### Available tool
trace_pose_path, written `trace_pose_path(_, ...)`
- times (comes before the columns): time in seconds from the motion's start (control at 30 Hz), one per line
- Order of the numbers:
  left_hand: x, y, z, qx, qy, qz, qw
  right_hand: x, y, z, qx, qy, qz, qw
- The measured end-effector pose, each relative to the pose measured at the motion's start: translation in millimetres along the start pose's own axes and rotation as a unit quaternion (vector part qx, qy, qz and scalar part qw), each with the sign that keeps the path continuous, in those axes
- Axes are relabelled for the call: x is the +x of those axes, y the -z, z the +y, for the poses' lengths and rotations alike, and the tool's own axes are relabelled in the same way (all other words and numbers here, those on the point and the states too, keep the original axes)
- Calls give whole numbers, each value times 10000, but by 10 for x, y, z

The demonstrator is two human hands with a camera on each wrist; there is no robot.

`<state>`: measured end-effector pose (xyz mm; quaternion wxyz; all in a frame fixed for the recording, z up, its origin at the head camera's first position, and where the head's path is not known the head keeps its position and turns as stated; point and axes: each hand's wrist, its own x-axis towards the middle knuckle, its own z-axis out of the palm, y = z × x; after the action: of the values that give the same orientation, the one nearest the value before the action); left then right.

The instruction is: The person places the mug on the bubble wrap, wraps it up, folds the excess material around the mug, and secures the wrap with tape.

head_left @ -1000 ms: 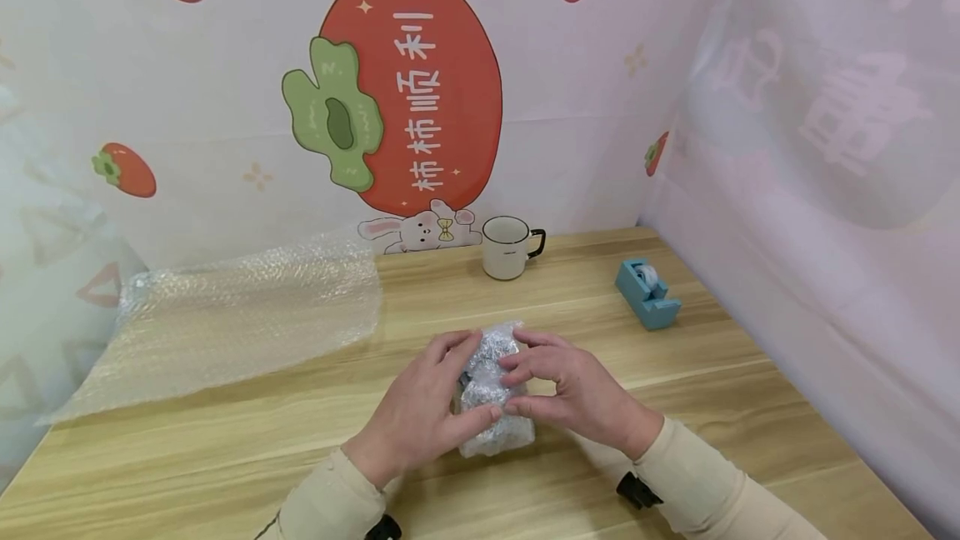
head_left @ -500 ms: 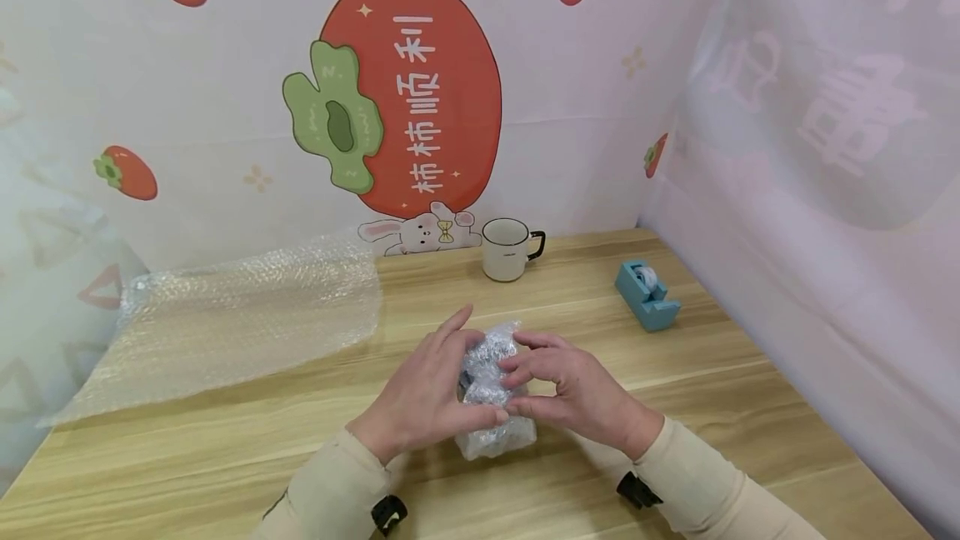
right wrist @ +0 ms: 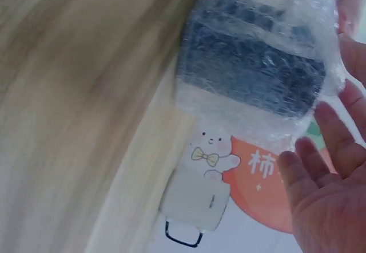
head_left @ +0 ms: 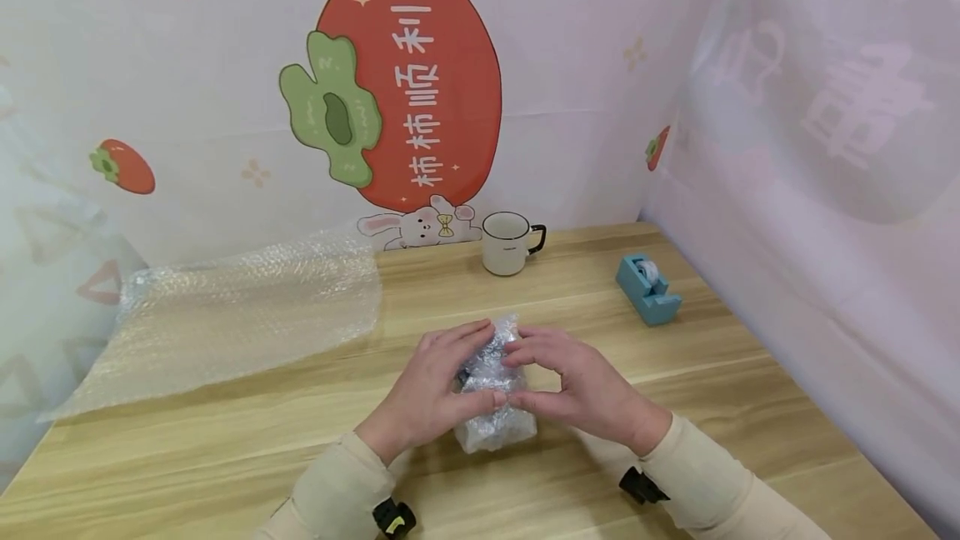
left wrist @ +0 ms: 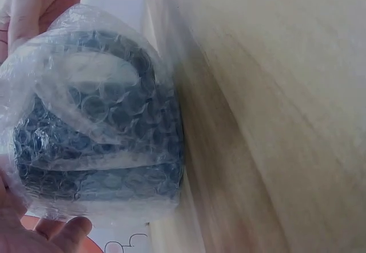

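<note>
A dark, mug-shaped thing wrapped in clear bubble wrap (head_left: 497, 430) stands on the table between both hands; in the left wrist view the bubble-wrapped mug (left wrist: 108, 115) shows a curved, handle-like loop through the film. My left hand (head_left: 431, 390) curves round its left side, fingers on the upper wrap and thumb across the front. From the right, my right hand (head_left: 588, 386) holds the wrap between bent fingers and thumb. Both thumb tips nearly meet at the front. The right wrist view shows fingertips (right wrist: 293, 162) right at the edge of the wrap.
A white mug (head_left: 505, 248) with a black rim and handle stands at the back of the wooden table (head_left: 225, 457). A blue tape dispenser (head_left: 647, 290) sits at the back right. A sheet of bubble wrap (head_left: 247, 315) lies at the left, against the printed backdrop (head_left: 570, 165).
My left fingers lifted away from the wrap half a second ago and now lie on its top again, closer to the right hand. The right hand has barely moved.
</note>
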<state>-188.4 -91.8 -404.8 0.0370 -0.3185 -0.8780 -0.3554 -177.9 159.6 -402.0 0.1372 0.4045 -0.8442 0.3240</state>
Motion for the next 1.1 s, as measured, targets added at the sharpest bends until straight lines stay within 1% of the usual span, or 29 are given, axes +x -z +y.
trace_pose_path(0.07,5,-19,5,-39,2,18,10000,-20,13,0,-208,179,48,9996)
trace_pose_path(0.13,17,-36,11,-9,-28,36,10000,-38,17,-1,-514,465,100,9975)
trace_pose_path(0.2,43,-51,22,46,-107,26,9999,-57,24,-9,-976,795,159,9919)
trace_pose_path(0.27,74,-62,38,131,-198,21,9997,-68,36,-17,-1416,1018,209,9845)
trace_pose_path(0.33,104,-71,53,170,-275,7,9995,-71,56,-23,-1815,1116,246,9767)
trace_pose_path(0.4,127,-80,65,178,-310,-17,9994,-74,76,-27,-2056,1135,265,9717)
trace_pose_path(0.47,125,-91,60,159,-295,-22,9994,-67,85,-32,-2103,1076,208,9715)
trace_pose_path(0.53,77,-89,34,184,-232,31,9996,-38,67,-41,-1939,943,32,9765)
trace_pose_path(0.6,-18,-71,-11,277,-146,183,9993,22,28,-62,-1641,785,-266,9829)
trace_pose_path(0.7,-141,-59,-79,425,-77,442,9981,99,17,-79,-1038,382,-775,9908)
trace_pose_path(0.77,-199,-63,-113,502,-79,566,9971,124,54,-64,-652,-67,-971,9931)
trace_pose_path(0.83,-214,-80,-127,514,-108,610,9968,113,149,5,-293,-707,-917,9928)
trace_pose_path(0.87,-206,-91,-128,519,-140,625,9966,103,220,63,-216,-1047,-776,9912)
trace_pose_path(0.9,-190,-103,-122,503,-168,632,9966,87,307,137,-208,-1438,-591,9876)
trace_pose_path(0.97,-136,-126,-101,476,-228,632,9966,35,528,321,-180,-2262,-113,9738)
trace_pose_path(1.0,-103,-137,-86,455,-257,623,9967,-3,649,424,-243,-2657,136,9636)
trace_pose_path(1.03,-69,-148,-69,437,-283,614,9968,-45,774,535,-291,-3015,370,9523)
trace_pose_path(1.1,-3,-168,-34,416,-323,573,9970,-158,1017,752,-175,-3806,671,9221)
